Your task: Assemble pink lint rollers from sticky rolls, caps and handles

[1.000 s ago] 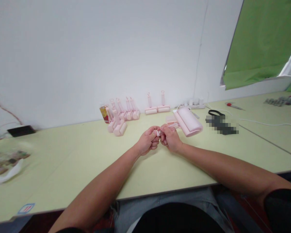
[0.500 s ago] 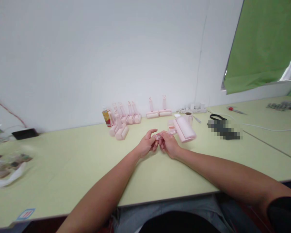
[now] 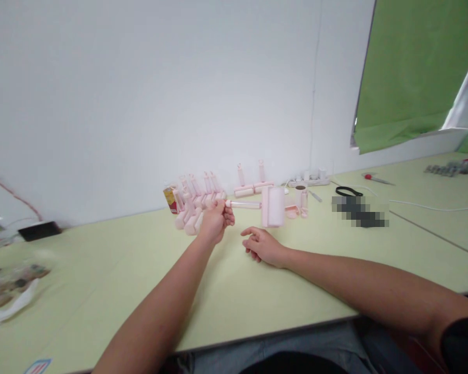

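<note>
My left hand (image 3: 217, 222) grips the end of the handle of a pink and white lint roller (image 3: 273, 206), which it holds up level with the roller head to the right. My right hand (image 3: 262, 246) rests low over the table (image 3: 140, 280), fingers loosely bent and apart, with nothing in it. Behind my left hand stands a cluster of similar pink lint rollers (image 3: 193, 221), handles up. Two more lint rollers (image 3: 253, 189) stand by the wall. Right of the held one are a brown-cored roll (image 3: 300, 196) and a small pink piece (image 3: 291, 212).
A yellow and red box (image 3: 170, 200) stands at the cluster's left. Along the wall lies a white power strip (image 3: 310, 182). To the right are a black loop (image 3: 349, 191), a red-handled tool (image 3: 378, 179) and a white cable. A black tray-like object (image 3: 39, 230) and a bag of small items (image 3: 11, 288) lie left.
The lint roller has left my right hand and is now held by its handle end in my left hand, which moved left and up. My right hand has opened and drawn back slightly.
</note>
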{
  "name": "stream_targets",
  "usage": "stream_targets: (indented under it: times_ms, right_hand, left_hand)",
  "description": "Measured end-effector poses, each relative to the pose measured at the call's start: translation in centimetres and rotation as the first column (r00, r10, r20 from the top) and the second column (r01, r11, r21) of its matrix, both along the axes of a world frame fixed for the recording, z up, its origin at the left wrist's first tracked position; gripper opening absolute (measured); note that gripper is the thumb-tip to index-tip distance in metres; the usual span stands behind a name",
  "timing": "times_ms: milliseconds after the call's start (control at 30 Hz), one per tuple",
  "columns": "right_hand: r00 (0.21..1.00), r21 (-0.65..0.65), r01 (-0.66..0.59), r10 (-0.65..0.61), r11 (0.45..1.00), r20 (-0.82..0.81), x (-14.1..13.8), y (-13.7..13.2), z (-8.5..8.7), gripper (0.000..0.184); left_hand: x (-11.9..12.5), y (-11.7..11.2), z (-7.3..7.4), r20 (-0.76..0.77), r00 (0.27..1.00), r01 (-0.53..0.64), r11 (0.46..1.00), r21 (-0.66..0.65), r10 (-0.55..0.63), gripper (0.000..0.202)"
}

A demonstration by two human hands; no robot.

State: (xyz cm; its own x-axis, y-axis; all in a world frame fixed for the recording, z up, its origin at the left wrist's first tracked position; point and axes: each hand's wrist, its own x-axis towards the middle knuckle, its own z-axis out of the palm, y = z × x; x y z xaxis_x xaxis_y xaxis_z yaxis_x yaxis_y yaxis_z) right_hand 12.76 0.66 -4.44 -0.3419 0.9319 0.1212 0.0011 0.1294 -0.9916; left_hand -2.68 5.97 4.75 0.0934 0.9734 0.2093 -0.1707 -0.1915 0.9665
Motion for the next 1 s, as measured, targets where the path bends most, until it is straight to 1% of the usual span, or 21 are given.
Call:
stream_targets:
  times_ms: [67,100,133,167,233,267,333,400,433,533,567,633,700,900,1000]
  right_hand:
    - [0.999,0.052,0.018,-0.019,0.998,0.032,-0.3,0.1,-0.3,0.025]
    - [0.998,0.091,0.022,-0.027,0.996,0.056,-0.4,0.2,-0.5,0.022]
    - [0.996,0.130,0.024,-0.035,0.991,0.081,-0.5,0.2,-0.6,0.020]
    - [0.994,0.163,0.022,-0.040,0.986,0.106,-0.5,0.3,-0.6,0.018]
    - [0.990,0.189,0.000,-0.027,0.982,0.141,-0.4,0.2,-0.5,0.016]
    - [0.989,0.182,-0.016,-0.011,0.983,0.145,-0.2,0.1,-0.4,0.016]
    - [0.991,0.135,-0.048,0.030,0.990,0.132,0.3,-0.1,-0.1,0.017]
    - [0.992,0.073,-0.079,0.071,0.994,0.106,0.9,-0.3,0.2,0.018]
    - [0.992,0.052,-0.091,0.085,0.995,0.096,1.2,-0.4,0.3,0.018]
    - [0.988,0.017,-0.129,0.127,0.991,0.087,2.2,-0.7,0.4,0.017]
    - [0.987,-0.007,-0.144,0.144,0.990,0.078,2.4,-0.7,0.4,0.016]
    - [0.984,-0.079,-0.169,0.173,0.982,0.045,2.7,-0.7,0.5,0.017]
    - [0.983,-0.143,-0.181,0.184,0.973,0.013,2.7,-0.5,0.7,0.018]
    - [0.978,-0.238,-0.208,0.208,0.949,-0.026,2.4,0.4,0.9,0.018]
    - [0.974,-0.284,-0.228,0.222,0.931,-0.054,2.4,0.9,1.1,0.020]
  left_hand:
    - [0.0,1.5,2.6,-0.090,0.985,-0.138,0.988,0.072,0.144,0.031]
    - [0.1,2.4,4.0,-0.140,0.967,-0.198,0.972,0.124,0.215,0.030]
    - [0.3,3.4,5.3,-0.203,0.940,-0.239,0.954,0.183,0.275,0.027]
    - [0.7,4.4,6.5,-0.272,0.909,-0.254,0.937,0.238,0.315,0.024]
    - [1.5,6.7,8.5,-0.430,0.830,-0.216,0.915,0.340,0.356,0.021]
    - [2.0,7.8,9.1,-0.506,0.769,-0.191,0.896,0.400,0.390,0.021]
    - [2.9,10.3,9.9,-0.648,0.614,-0.104,0.860,0.499,0.450,0.023]
    - [3.7,12.6,10.0,-0.738,0.453,-0.014,0.832,0.554,0.500,0.023]
    - [4.0,13.8,9.9,-0.767,0.382,0.010,0.828,0.561,0.515,0.024]
    - [4.5,16.8,9.1,-0.824,0.185,0.048,0.833,0.552,0.535,0.027]
    - [4.6,17.7,8.7,-0.833,0.136,0.054,0.835,0.547,0.537,0.028]
    - [4.7,19.2,8.1,-0.842,0.093,0.059,0.841,0.538,0.532,0.029]
    - [4.7,20.6,7.7,-0.847,0.083,0.062,0.845,0.531,0.526,0.030]
    - [5.2,24.4,7.1,-0.862,0.066,0.080,0.858,0.507,0.503,0.032]
    - [5.5,25.7,6.6,-0.869,0.041,0.095,0.864,0.495,0.494,0.033]
